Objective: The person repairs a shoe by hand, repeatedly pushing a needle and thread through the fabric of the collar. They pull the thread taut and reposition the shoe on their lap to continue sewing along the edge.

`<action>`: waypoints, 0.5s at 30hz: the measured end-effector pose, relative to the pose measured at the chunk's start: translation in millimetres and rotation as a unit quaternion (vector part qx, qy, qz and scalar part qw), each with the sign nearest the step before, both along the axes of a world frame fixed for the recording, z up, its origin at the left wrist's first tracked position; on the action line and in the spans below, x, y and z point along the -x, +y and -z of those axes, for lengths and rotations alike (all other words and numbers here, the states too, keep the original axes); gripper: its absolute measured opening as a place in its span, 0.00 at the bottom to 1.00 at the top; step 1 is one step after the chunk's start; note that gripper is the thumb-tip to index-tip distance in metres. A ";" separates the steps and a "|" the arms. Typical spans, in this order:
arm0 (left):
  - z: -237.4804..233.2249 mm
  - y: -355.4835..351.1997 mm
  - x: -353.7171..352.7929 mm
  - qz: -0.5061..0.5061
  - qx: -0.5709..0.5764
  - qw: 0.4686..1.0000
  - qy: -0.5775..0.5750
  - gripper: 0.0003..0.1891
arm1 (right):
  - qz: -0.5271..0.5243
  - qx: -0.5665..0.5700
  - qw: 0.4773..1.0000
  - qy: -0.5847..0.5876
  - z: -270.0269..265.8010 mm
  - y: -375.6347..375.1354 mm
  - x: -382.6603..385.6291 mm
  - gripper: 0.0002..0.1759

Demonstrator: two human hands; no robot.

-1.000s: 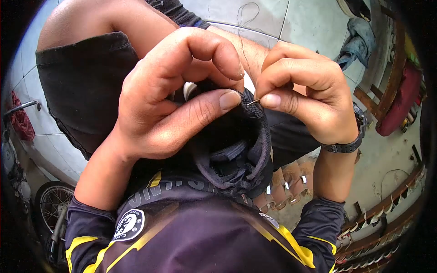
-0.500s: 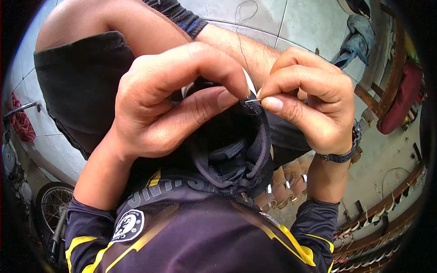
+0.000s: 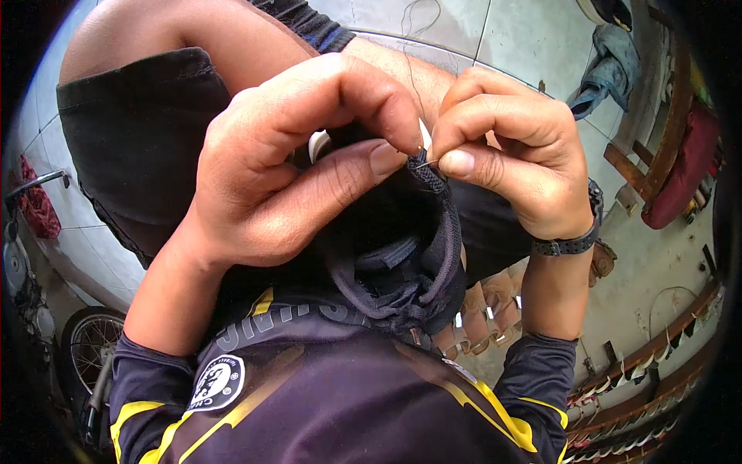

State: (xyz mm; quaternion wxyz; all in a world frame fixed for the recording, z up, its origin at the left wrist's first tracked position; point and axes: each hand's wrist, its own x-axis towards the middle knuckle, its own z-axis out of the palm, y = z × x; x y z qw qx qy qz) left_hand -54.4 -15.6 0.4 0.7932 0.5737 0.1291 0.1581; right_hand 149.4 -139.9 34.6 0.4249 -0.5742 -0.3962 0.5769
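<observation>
A black fabric shoe (image 3: 447,240) with a white sole edge rests in my lap, its laces towards my body. With thumb and index finger, my left hand (image 3: 282,166) pinches the top of its heel collar. My right hand (image 3: 518,155) holds a thin needle (image 3: 426,163) between thumb and forefinger, right at the ribbed collar edge. How deep the tip sits in the fabric is too small to tell. A dark thread (image 3: 411,77) runs up from the fingers and loops over the floor tiles.
My bent legs in black shorts (image 3: 139,139) surround the work. Right of me are a wooden frame with a red cushion (image 3: 682,170), blue denim cloth (image 3: 608,71) and racks of shoe-shaped pieces (image 3: 657,363). A wheel (image 3: 93,344) stands at lower left.
My right hand has shifted slightly left and up, closer to my left fingers. Less of the needle shows, and it now slants. The left hand keeps its pinch on the shoe.
</observation>
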 end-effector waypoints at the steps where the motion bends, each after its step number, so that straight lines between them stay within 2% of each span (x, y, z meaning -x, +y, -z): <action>1: -0.2 -0.3 0.0 0.000 0.003 1.000 0.000 0.08 | 0.010 0.008 1.000 0.019 0.8 -0.4 0.4 0.05; 10: 1.8 -3.2 -1.3 -0.009 0.041 0.999 -0.005 0.11 | -0.036 -0.033 0.997 -0.063 -2.8 2.5 -3.0 0.05; 15: 0.6 -3.7 -2.4 -0.028 0.074 0.997 -0.009 0.13 | -0.027 -0.039 0.996 -0.076 -6.8 3.8 3.1 0.05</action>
